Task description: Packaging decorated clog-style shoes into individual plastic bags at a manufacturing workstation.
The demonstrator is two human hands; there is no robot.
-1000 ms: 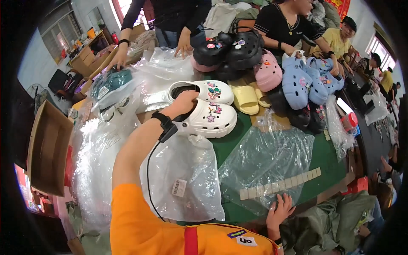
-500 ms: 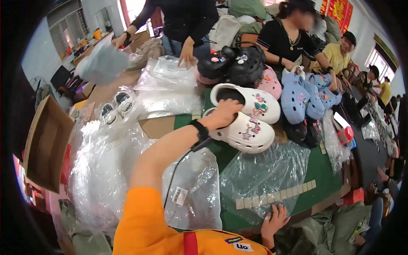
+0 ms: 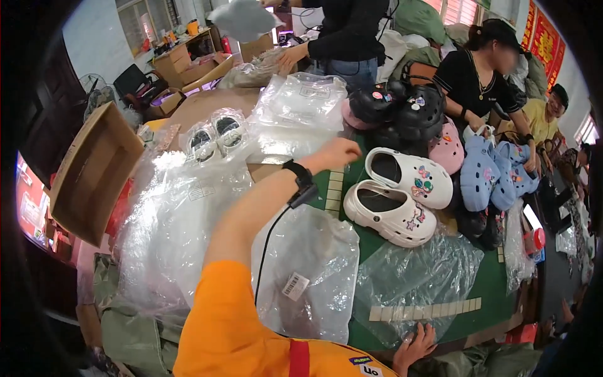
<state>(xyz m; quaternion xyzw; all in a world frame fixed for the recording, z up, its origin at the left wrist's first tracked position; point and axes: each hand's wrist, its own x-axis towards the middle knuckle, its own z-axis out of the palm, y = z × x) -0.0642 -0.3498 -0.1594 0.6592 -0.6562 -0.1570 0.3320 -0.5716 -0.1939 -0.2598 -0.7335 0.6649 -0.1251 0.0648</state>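
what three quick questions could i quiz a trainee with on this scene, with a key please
1. True or false: the left hand is outside both white clogs.
2. What colour is the farthest-right clog: A) yellow, B) blue, C) orange?
3. Which of the camera wearer's hands is at the near edge of the green table?

Key: 1. True. 2. B. 3. The right hand.

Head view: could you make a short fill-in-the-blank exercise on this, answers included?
1. The clogs nearest the left hand are ____.
2. The left arm's sleeve is ____.
3. A black device is strapped around the left ____.
4. The tabletop near the right hand is ____.
Answers: white; orange; wrist; green.
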